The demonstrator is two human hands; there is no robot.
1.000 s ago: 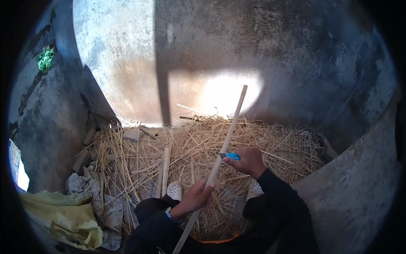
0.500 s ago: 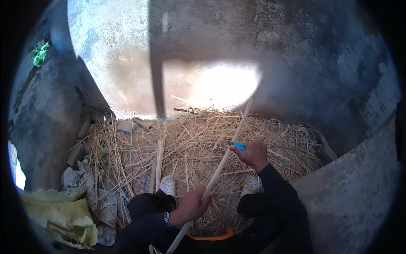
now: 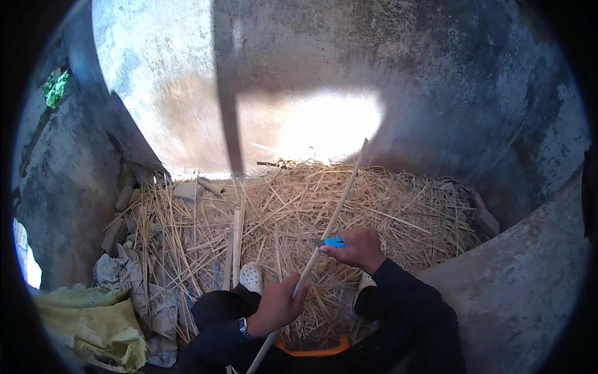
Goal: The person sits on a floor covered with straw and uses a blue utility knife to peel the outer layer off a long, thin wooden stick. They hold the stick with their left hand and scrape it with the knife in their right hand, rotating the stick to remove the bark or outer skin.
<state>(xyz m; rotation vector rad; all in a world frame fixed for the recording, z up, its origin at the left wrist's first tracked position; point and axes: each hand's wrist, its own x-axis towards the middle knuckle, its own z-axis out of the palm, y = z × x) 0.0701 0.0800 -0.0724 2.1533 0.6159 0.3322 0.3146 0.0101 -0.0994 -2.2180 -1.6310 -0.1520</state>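
Note:
A long, pale strip of split wood or bamboo (image 3: 338, 201) slants from the lower middle up toward the wall. My left hand (image 3: 278, 306) is closed around its lower part. In my right hand (image 3: 360, 248) is a small blue-handled knife (image 3: 335, 242), gripped with the thumb close to the strip. Its dark front end lies across the strip, a little above my left hand. The cutting edge is too small to make out. Both forearms wear dark sleeves.
Straw and shavings (image 3: 293, 206) cover the floor around my pale clogs (image 3: 251, 277). More strips (image 3: 237, 240) lie left of centre. A yellowish sack (image 3: 93, 318) and grey cloth (image 3: 161, 318) lie at left. An orange edge (image 3: 314, 351) shows below me. Concrete walls (image 3: 423, 81) surround the spot.
My right hand and the knife have slid down along the strip, nearer my left hand. My left hand keeps its grip on the strip, which has barely shifted.

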